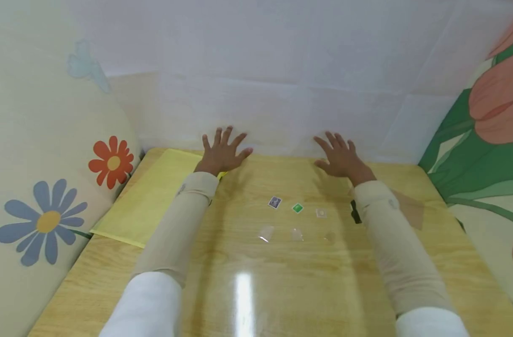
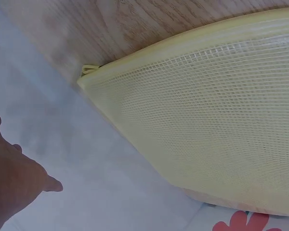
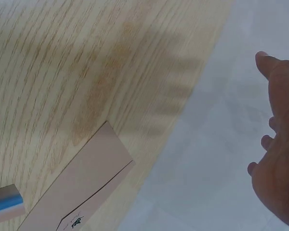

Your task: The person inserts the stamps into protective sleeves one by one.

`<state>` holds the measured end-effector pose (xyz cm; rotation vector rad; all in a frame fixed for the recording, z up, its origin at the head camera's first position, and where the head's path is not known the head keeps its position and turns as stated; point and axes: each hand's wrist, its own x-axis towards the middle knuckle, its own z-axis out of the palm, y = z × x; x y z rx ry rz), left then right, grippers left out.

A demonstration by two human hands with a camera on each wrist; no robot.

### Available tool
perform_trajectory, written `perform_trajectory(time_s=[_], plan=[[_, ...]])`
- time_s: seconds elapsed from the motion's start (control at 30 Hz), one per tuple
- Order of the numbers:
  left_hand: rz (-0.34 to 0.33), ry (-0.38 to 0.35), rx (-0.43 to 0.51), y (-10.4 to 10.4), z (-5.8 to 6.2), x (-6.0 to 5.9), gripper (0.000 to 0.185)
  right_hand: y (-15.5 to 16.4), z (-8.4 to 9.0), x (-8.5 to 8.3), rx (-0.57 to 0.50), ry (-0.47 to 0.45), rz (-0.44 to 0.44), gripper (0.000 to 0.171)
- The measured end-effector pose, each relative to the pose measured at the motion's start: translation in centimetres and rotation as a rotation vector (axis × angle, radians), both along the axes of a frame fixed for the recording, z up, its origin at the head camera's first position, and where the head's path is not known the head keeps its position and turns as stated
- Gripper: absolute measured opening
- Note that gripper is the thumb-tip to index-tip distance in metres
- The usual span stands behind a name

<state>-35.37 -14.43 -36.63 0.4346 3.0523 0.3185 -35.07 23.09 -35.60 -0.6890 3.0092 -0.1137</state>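
Both hands lie flat with fingers spread, holding nothing, at the far edge of the glossy wood-grain counter [image 1: 248, 290]. The left hand [image 1: 222, 152] touches the corner of a yellow mesh pouch [image 1: 151, 201]; the right hand [image 1: 340, 157] rests beyond a beige envelope [image 3: 82, 183].

A yellow mesh zip pouch [image 1: 148, 201] lies flat at the left edge of the head view, on the wooden table, its far corner just beside the left hand [image 1: 221, 152]. In the left wrist view its woven grid fills the right side, zipper tab at the upper left corner
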Motion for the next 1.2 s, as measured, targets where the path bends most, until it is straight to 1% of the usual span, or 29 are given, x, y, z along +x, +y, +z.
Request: perform_trajectory(time_s=[0.1,0.17,0.2,0.27,0.33,0.4,0.43,0.53,0.63,0.73,0.83,0.93,1.03,1.1,1.2], plan=[[0.003,-0.006,-0.012,-0.2,0.1,0.2,0.073,0.0,-0.1,0.2,-0.004,0.012,0.006,0.069],[0.012,-0.014,-0.023,-0.4,0.3,0.4,0.072,0.0,-0.1,0.4,-0.013,0.017,0.021,0.064],[0.014,-0.007,-0.027,-0.4,0.4,0.6,0.070,0.0,-0.2,0.6,-0.012,0.024,0.029,0.060],[0.000,0.033,-0.044,-0.3,0.5,1.1,0.062,-0.1,-0.2,1.0,-0.017,0.025,0.052,0.053],[-0.035,0.083,-0.056,0.3,0.4,1.8,0.047,-0.2,-0.3,1.6,-0.024,0.007,0.075,0.042],[-0.091,0.150,-0.072,1.4,0.1,2.4,0.031,-0.1,-0.6,2.2,-0.027,-0.023,0.100,0.033],[-0.121,0.175,-0.079,2.1,-0.1,2.8,0.027,0.0,-0.7,2.5,-0.033,-0.054,0.107,0.030],[-0.185,0.201,-0.086,4.9,-0.4,4.2,0.022,0.1,-1.1,3.5,-0.055,-0.156,0.138,0.025],[-0.233,0.186,-0.087,7.9,-0.4,5.9,0.021,-0.1,-1.6,4.3,-0.061,-0.232,0.165,0.022],[-0.293,0.164,-0.085,10.5,-0.6,7.6,0.019,-0.4,-2.1,5.1,-0.069,-0.266,0.182,0.021],[-0.371,0.152,-0.096,12.5,-1.1,9.4,0.017,-0.6,-2.5,5.8,-0.079,-0.279,0.187,0.019],[-0.425,0.128,-0.102,13.9,-1.6,10.9,0.013,-0.5,-2.8,6.5,-0.080,-0.293,0.187,0.019],[-0.442,0.097,-0.096,15.1,-2.2,12.1,0.012,-0.4,-2.9,7.1,-0.100,-0.328,0.189,0.019],[-0.441,0.073,-0.094,15.9,-2.7,12.8,0.013,-0.3,-3.1,7.5,-0.126,-0.356,0.200,0.019],[-0.435,0.032,-0.097,17.1,-3.5,13.6,0.018,-0.3,-3.4,8.1,-0.167,-0.415,0.184,0.021]])
